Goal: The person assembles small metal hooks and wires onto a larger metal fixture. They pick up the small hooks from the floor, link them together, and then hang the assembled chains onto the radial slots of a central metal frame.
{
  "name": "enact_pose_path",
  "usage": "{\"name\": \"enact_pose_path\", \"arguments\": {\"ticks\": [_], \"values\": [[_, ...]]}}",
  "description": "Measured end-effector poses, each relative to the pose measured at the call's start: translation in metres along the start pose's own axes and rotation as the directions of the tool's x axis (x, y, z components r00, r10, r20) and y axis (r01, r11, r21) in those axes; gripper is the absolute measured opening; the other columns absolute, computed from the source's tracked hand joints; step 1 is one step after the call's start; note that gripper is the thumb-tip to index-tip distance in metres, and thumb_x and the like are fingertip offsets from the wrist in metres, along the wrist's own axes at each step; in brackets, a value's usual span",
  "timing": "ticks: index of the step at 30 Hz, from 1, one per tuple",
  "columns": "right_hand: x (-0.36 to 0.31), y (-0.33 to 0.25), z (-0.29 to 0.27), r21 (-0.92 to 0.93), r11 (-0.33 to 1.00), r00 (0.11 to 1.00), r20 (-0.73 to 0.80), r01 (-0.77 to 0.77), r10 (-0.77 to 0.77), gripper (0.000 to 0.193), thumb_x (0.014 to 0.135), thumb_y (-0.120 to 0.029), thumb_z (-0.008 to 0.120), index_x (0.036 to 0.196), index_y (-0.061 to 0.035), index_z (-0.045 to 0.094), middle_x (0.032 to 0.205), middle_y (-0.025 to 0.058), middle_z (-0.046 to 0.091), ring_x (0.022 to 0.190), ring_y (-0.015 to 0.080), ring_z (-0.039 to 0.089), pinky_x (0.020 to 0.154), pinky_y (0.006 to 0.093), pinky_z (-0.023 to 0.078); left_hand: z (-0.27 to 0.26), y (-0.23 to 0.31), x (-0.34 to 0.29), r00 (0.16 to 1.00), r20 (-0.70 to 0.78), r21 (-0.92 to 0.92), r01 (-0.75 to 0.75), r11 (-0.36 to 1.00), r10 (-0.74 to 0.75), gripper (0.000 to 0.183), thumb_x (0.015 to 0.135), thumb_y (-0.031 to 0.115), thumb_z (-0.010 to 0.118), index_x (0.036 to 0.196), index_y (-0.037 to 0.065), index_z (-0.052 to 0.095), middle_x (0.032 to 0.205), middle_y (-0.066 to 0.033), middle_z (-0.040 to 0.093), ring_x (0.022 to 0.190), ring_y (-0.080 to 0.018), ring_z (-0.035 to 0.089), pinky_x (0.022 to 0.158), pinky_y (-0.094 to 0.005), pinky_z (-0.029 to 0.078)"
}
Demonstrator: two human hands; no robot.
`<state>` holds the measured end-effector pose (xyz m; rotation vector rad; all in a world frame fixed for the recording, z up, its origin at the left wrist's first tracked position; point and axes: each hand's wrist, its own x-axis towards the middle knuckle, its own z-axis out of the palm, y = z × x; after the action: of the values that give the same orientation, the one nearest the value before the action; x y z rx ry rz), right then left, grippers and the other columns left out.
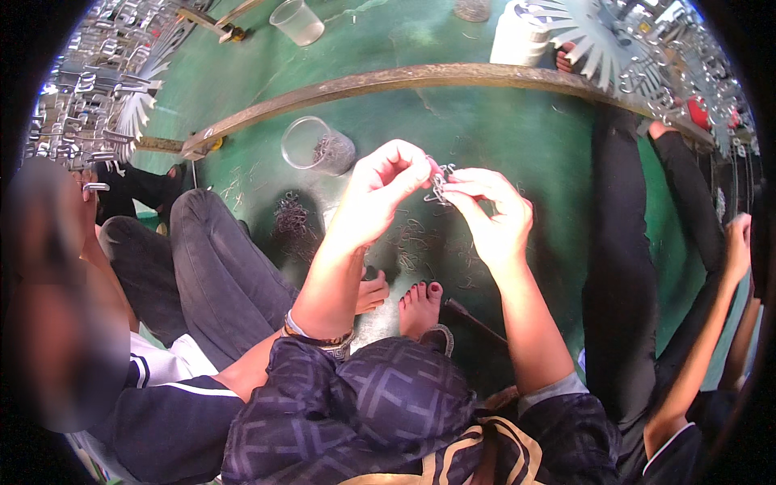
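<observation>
In front of my chest, my left hand [388,179] pinches a small cluster of bent metal wire hooks [441,186]. My right hand [495,212] grips the same cluster from the other side, thumb and fingers pressed together. Just beyond my left hand, a clear plastic tub [301,142] leans over with more small wire pieces inside. On the green floor, a dark heap of wire hooks [294,217] lies left of my left forearm. Loose wire pieces [412,244] are scattered below my hands.
A co-worker's hand [373,293] reaches in beside my left forearm. A long worn rail [420,77] crosses the floor ahead, with a white bucket [520,36] and another clear tub [297,23] behind it. Racks of metal parts [85,105] stand at both sides. People sit left and right.
</observation>
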<state>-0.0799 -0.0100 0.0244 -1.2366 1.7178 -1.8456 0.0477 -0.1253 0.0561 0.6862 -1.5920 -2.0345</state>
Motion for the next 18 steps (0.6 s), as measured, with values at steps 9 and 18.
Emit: {"name": "enact_pose_path", "arguments": {"ticks": [9, 18], "values": [[-0.001, -0.008, -0.003, 0.097, 0.991, 0.995, -0.028, -0.088, 0.091, 0.009, 0.075, -0.002, 0.071, 0.082, 0.0001, 0.067, 0.091, 0.008, 0.069, 0.078, 0.0141, 0.067, 0.068, 0.0255, 0.053, 0.009, 0.011, 0.005, 0.994, 0.056, 0.092, -0.095, 0.991, 0.09, 0.007, 0.093, 0.011, 0.053, 0.096, 0.006, 0.05, 0.091, -0.0119, 0.063, 0.082, -0.0141, 0.054, 0.077, -0.0269, 0.042], [0.022, 0.006, -0.036, 0.593, 0.798, 0.852, -0.362, -0.104, 0.379, 0.036, 0.084, -0.006, 0.065, 0.116, 0.0, 0.049, 0.108, 0.017, 0.059, 0.099, 0.0252, 0.061, 0.079, 0.0343, 0.053, 0.04, 0.035, 0.001, 0.952, -0.001, 0.188, -0.3, 0.935, 0.305, 0.004, 0.093, 0.006, 0.051, 0.096, 0.007, 0.049, 0.088, -0.0099, 0.062, 0.075, -0.0092, 0.047, 0.071, -0.0236, 0.037]]}}
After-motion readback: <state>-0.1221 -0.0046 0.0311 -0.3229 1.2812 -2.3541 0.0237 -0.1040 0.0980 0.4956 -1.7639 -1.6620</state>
